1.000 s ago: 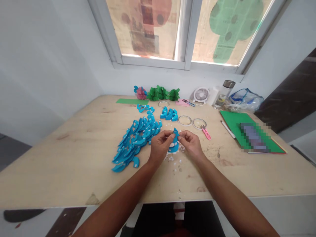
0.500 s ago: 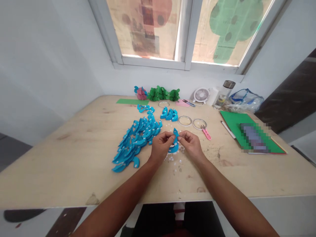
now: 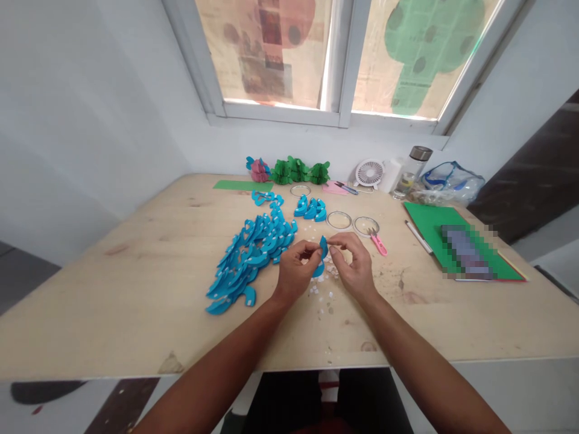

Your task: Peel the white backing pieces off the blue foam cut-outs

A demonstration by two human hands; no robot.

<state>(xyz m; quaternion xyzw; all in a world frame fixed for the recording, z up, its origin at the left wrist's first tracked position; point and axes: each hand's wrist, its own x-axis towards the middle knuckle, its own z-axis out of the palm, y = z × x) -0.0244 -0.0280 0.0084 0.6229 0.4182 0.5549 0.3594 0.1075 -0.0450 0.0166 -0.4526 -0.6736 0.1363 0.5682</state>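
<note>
Reaching with both arms (image 3: 226,364) over a broad, pale wooden table (image 3: 131,289). Has a long heap of blue paper pieces (image 3: 253,247), marked with small white patches, lying just left of the hands, and a wide green sheet (image 3: 423,226) well off to the right, with a white fan (image 3: 369,173) standing farther back. With the left hand (image 3: 297,267), pinches a blue paper piece (image 3: 324,246) tip-up between thumb and finger, closed firmly on it, near the middle of the table, between both hands. Holds the right hand (image 3: 357,260) just beside the piece, with thumb and index near each other; cannot tell whether touching it. Has two round rolls (image 3: 339,229) and pink snips (image 3: 379,245) beyond the right hand, and tiny white scraps (image 3: 330,295) strewn below.
</note>
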